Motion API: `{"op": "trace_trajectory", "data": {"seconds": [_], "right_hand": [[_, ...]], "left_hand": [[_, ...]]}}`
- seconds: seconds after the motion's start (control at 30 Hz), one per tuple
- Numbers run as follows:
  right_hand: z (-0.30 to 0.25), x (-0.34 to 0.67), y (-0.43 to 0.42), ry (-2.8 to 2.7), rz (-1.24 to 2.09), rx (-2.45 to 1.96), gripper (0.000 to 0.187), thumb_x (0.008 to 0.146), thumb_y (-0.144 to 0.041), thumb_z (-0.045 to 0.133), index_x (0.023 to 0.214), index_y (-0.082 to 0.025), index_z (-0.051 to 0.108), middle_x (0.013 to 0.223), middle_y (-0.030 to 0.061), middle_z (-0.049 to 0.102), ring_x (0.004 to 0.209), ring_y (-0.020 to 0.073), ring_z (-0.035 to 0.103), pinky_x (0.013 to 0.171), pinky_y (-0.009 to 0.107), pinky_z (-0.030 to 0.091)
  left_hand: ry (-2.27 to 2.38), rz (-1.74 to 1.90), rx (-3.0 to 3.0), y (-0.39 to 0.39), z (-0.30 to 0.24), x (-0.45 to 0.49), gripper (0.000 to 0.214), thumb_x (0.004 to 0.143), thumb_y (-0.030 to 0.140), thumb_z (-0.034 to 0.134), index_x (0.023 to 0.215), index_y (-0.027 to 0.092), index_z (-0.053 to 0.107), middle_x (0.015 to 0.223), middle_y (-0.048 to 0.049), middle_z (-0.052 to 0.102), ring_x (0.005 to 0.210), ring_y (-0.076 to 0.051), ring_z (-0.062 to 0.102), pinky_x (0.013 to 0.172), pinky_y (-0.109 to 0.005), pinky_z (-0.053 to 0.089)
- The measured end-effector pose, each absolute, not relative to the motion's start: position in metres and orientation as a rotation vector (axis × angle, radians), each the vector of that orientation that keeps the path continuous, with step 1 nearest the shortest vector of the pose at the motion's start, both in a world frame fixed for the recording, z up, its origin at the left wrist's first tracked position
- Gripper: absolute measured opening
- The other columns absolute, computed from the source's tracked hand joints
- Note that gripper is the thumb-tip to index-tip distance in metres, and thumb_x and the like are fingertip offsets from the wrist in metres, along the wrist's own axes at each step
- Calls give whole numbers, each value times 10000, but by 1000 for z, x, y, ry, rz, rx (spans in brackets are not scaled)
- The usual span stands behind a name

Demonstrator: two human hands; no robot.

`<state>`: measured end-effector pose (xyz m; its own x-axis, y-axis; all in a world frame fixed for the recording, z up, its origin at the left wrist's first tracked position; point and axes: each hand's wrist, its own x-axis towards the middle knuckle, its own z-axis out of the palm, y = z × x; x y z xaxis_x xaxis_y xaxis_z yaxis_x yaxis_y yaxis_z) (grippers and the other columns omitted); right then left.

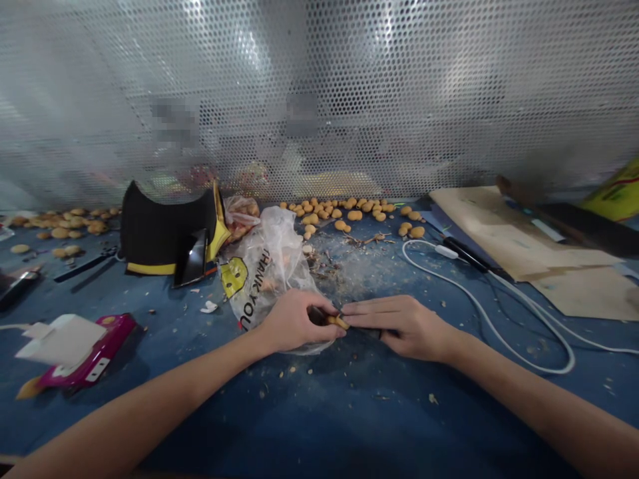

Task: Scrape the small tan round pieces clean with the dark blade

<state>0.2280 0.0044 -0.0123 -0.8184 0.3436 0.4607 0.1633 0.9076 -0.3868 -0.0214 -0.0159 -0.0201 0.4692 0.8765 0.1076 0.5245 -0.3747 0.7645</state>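
My left hand (294,322) is closed in a pinch on a small tan piece (338,322) at the middle of the blue table (319,412). My right hand (399,324) meets it from the right, fingers pressed together along a dark slender tool (372,330) that shows under them. Both hands rest on the tabletop. A clear plastic bag (269,266) printed "THANK YOU" lies just behind my left hand. Many small tan rounded pieces (344,209) lie scattered in a row farther back.
A black and yellow pouch (164,233) stands at back left. A pink device with white paper (84,352) lies at left. A white cable (489,313) loops at right beside cardboard sheets (524,246). A perforated metal screen (319,100) walls the back. Crumbs litter the table.
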Motion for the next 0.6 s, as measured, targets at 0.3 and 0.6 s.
{"op": "trace_trajectory", "data": {"seconds": [0.3,0.6], "right_hand": [[-15,228,7,-2535,378,-234,619,784,37,464,1336,-220,577,1296,46,639,1227,163,583,1020,299,517],[-12,236,8,-2463,264,-456,675,778,56,424,1341,-286,568,1314,-11,628,1230,160,582,1058,332,496]], "left_hand": [[1123,698,2053,-15,-21,-22,268,726,430,746,861,199,749,775,-1,720,661,-134,619,578,-236,423],[1058,826,2221,-17,-20,-23,225,753,357,725,908,194,728,839,-9,707,735,-139,633,693,-263,486]]}}
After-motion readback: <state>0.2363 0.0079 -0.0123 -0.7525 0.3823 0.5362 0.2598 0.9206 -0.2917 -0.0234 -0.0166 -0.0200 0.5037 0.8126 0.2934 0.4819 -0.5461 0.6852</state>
